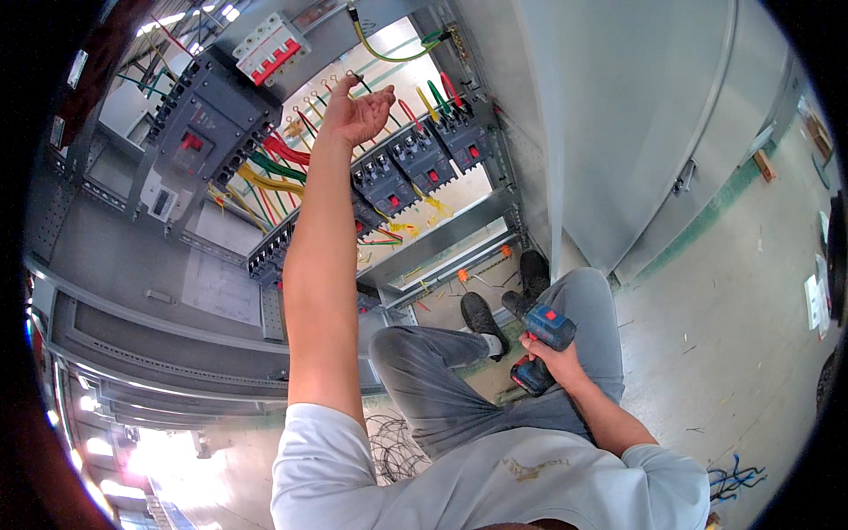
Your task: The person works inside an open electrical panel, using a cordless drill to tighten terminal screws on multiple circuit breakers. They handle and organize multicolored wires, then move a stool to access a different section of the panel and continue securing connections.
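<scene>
My left arm reaches far up into an open grey metal cabinet. My left hand [358, 117] is palm up there, fingers loosely apart, with nothing visible gripped in it. Thin wires with ring terminals [334, 81] stand close to its fingertips. Below the hand runs a row of black circuit breakers [424, 166] with red toggles and short coloured leads. My right hand [556, 360] is closed around the handle of a blue and black cordless drill [549, 327], held by my thigh with its nose toward my feet.
A larger black breaker [196, 132] with thick red, green and yellow cables sits at the upper left, beside a red and white switch [272, 51]. The cabinet door [627, 132] stands at the right. Loose black wires [397, 446] lie on the floor behind my left side.
</scene>
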Motion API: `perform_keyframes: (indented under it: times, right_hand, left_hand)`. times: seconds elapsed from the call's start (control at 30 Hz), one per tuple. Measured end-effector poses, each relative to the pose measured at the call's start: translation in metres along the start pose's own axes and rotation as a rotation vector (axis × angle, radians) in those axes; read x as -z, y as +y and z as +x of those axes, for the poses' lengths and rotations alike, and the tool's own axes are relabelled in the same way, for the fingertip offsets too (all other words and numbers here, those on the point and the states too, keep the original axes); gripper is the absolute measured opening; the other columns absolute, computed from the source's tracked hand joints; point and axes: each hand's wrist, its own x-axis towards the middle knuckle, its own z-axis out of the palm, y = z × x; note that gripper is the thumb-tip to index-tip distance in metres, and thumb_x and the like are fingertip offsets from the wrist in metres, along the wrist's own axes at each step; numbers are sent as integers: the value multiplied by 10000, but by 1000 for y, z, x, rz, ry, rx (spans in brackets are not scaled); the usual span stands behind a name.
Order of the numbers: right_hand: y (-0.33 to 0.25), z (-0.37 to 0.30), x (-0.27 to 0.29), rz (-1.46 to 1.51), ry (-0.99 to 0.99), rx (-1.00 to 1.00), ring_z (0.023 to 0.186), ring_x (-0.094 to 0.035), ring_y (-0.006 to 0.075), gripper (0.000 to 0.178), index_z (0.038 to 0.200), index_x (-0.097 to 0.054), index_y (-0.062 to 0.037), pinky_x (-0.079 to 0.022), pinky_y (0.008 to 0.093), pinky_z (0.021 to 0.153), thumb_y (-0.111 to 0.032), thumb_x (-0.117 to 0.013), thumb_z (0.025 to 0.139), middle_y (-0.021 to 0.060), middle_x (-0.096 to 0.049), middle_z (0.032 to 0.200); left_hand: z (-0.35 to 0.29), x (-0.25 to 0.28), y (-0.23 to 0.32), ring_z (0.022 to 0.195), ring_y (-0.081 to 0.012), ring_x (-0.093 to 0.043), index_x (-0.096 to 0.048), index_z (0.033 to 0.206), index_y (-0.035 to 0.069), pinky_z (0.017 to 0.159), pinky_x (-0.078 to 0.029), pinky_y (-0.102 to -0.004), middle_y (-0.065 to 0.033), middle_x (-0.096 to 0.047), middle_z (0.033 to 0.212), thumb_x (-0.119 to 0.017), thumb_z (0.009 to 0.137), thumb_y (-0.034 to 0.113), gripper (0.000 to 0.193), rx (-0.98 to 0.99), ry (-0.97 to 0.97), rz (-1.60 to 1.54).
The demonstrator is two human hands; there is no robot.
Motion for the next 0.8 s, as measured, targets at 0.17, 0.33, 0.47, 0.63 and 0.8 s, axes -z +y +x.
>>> perform_keyframes:
  times: [0.17, 0.33, 0.47, 0.63, 0.8]
  right_hand:
    - [2, 0, 1, 5, 20, -7, 648, -586, 86, 123, 967, -687, -34, -500, 276, 603, -46, -750, 861, 2, -669, 833]
    - [8, 1, 2, -20, 17, -5, 650, -588, 86, 127, 970, -692, -33, -503, 280, 604, -46, -754, 860, 0, -666, 833]
    - [5, 1, 1, -21, 30, 0, 649, -590, 89, 126, 972, -696, -33, -508, 281, 608, -49, -755, 862, 1, -666, 832]
    - [10, 3, 4, -8, 37, -9, 648, -591, 92, 129, 980, -696, -30, -524, 293, 610, -52, -748, 864, 4, -672, 838]
    - [4, 3, 2, -17, 39, -17, 653, -592, 93, 138, 984, -696, -30, -537, 303, 610, -62, -755, 864, 6, -674, 846]
  left_hand:
    - [-5, -15, -23, 822, -223, -654, -524, 1165, -85, 730, -620, -327, -137, -623, 990, -591, 976, 294, 428, -94, 50, 102]
    - [-11, -10, -34, 753, -153, -607, -585, 1092, -30, 627, -540, -261, -95, -634, 965, -624, 979, 289, 340, -150, 86, 316]
    - [-13, -9, -39, 732, -126, -591, -646, 1040, 5, 597, -501, -235, -49, -629, 924, -635, 991, 326, 324, -140, 89, 539]
    - [-22, -11, -47, 764, -80, -537, -678, 1106, 64, 645, -419, -219, 17, -618, 910, -632, 993, 394, 351, -166, 126, 823]
    - [-25, -20, -47, 800, -55, -495, -688, 1157, 93, 685, -371, -212, 56, -595, 930, -594, 999, 490, 438, -174, 205, 1079]
